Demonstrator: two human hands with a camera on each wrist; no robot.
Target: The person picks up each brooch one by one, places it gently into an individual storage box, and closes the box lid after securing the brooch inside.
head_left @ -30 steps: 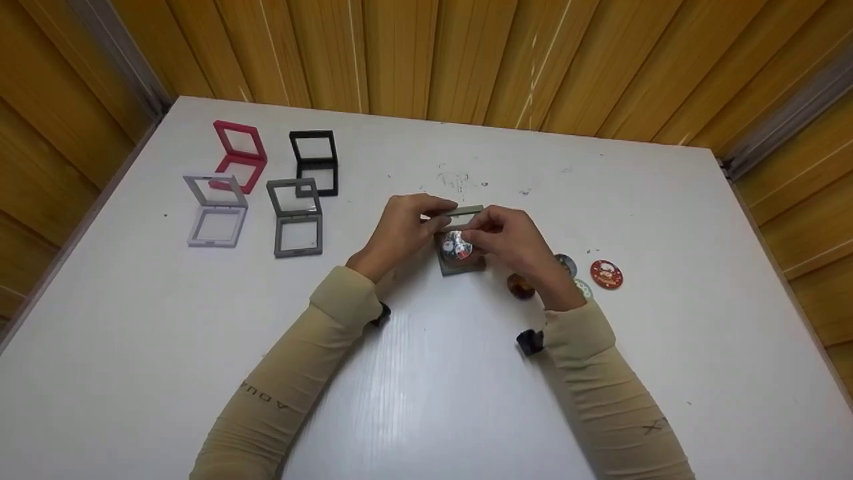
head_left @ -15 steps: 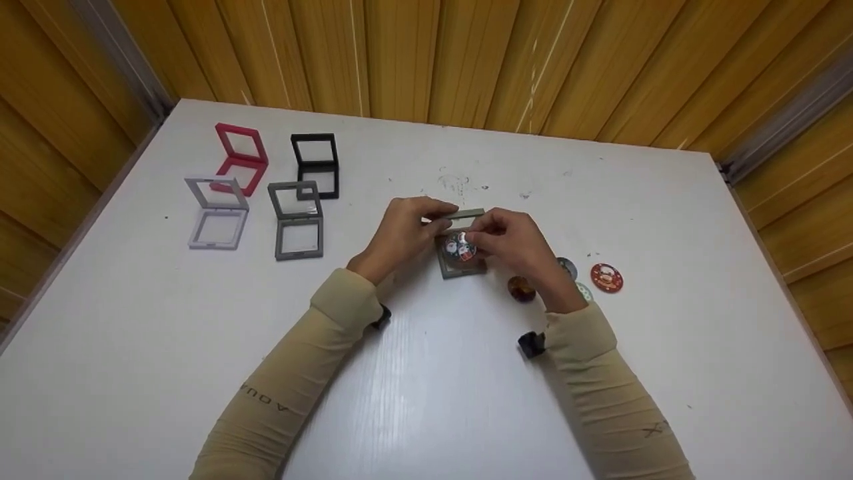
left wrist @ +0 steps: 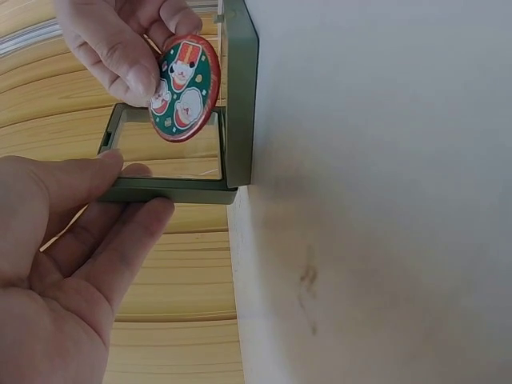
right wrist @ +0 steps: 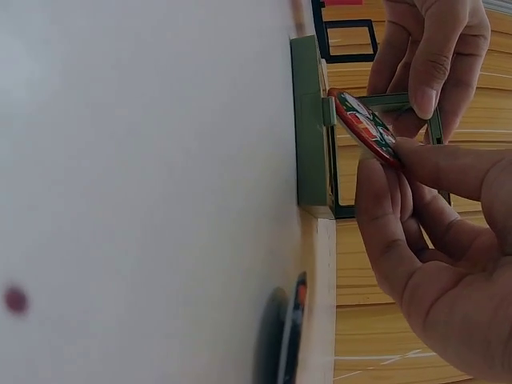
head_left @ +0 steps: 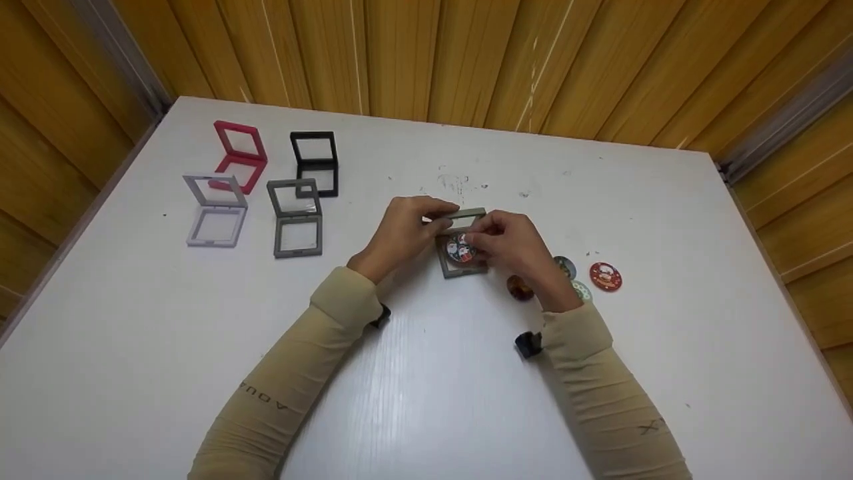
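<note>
A green hinged display frame [head_left: 465, 273] stands open on the table, its lower half flat and its lid raised. My left hand [head_left: 402, 230] pinches the lid by its edge, thumb on one face and fingers on the other in the left wrist view. Between the thumb and fingers of my right hand [head_left: 516, 245] is a round pin badge [left wrist: 186, 90], red-rimmed and dark green with cartoon Christmas figures. The badge is tilted close over the lower half [right wrist: 312, 136] of the frame, its far edge by the frame's rim in the right wrist view.
At the left stand several more open frames: red [head_left: 241, 160], black [head_left: 316, 163], lilac [head_left: 216, 227] and grey [head_left: 298, 233]. By my right wrist lie a red badge [head_left: 605, 277], a brown one [head_left: 520, 287] and others, partly covered. A wood-patterned wall [head_left: 426, 60] backs the table.
My right hand has tilted the badge slightly, so the glare on it is gone and its print shows clearly. The left hand keeps its hold on the lid.
</note>
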